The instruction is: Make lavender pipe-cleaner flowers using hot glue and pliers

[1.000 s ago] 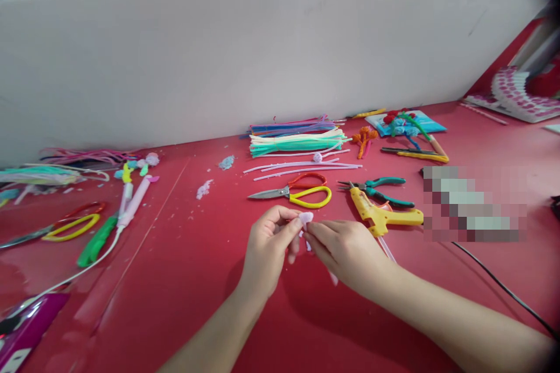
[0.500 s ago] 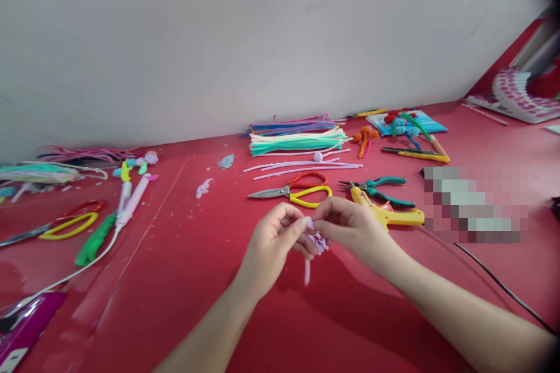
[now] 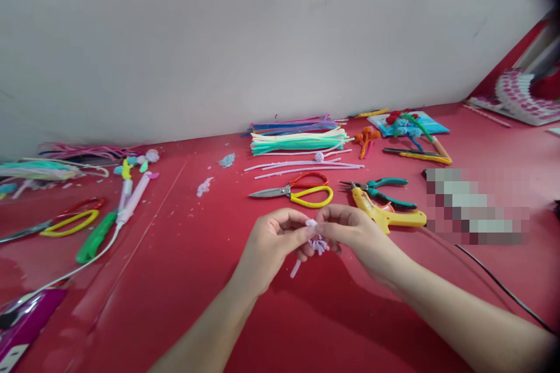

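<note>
Both hands meet above the red table around a lilac pipe cleaner piece [image 3: 319, 244] with a frilly, looped lower part. My left hand [image 3: 276, 239] pinches it from the left, thumb and fingers closed. From the other side, the thumb and fingertips of my right hand [image 3: 349, 229] grip the same piece near its top. A straight lilac end sticks out below the left fingers. Fingers hide part of the piece. Beyond the hands lie scissors [image 3: 311, 197] with red and yellow handles, teal-handled pliers [image 3: 387, 184] and a yellow glue gun [image 3: 390, 219].
Bundles of pipe cleaners [image 3: 297, 141] lie by the grey partition [image 3: 262, 52], with loose lilac stems [image 3: 306, 167] in front. At left are more scissors [image 3: 72, 225] and a green-and-pink glue gun [image 3: 97, 238] with a white cord. A black cord [image 3: 499, 282] runs along the right.
The piece has turned slightly in my fingers; its straight lilac end now slants toward the lower left instead of hanging down. Both hands keep their pinch in nearly the same place.
</note>
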`<move>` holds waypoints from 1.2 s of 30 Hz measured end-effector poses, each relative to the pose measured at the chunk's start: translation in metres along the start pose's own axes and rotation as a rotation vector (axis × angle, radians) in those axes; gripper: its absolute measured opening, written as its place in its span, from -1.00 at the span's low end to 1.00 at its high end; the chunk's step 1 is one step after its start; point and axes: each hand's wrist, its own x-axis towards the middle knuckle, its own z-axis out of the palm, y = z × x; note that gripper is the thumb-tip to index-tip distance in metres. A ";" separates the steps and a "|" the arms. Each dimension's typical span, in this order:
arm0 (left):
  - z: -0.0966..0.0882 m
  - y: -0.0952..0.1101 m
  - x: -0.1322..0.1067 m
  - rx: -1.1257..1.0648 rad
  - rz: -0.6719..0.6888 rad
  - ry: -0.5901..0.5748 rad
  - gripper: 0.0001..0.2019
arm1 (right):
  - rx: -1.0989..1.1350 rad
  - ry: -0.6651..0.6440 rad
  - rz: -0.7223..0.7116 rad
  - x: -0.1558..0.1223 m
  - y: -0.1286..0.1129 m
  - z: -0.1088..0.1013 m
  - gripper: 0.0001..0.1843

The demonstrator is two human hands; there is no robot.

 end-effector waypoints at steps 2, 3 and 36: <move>-0.002 0.000 0.000 0.060 0.002 0.012 -0.82 | 0.032 0.006 0.001 0.000 0.000 0.001 -0.81; -0.002 0.000 -0.001 0.086 0.004 0.019 -0.81 | 0.041 0.005 0.002 0.000 0.000 0.002 -0.81; 0.020 -0.002 -0.007 0.237 0.391 0.348 -0.91 | 0.342 0.020 0.006 -0.002 0.008 0.015 -0.81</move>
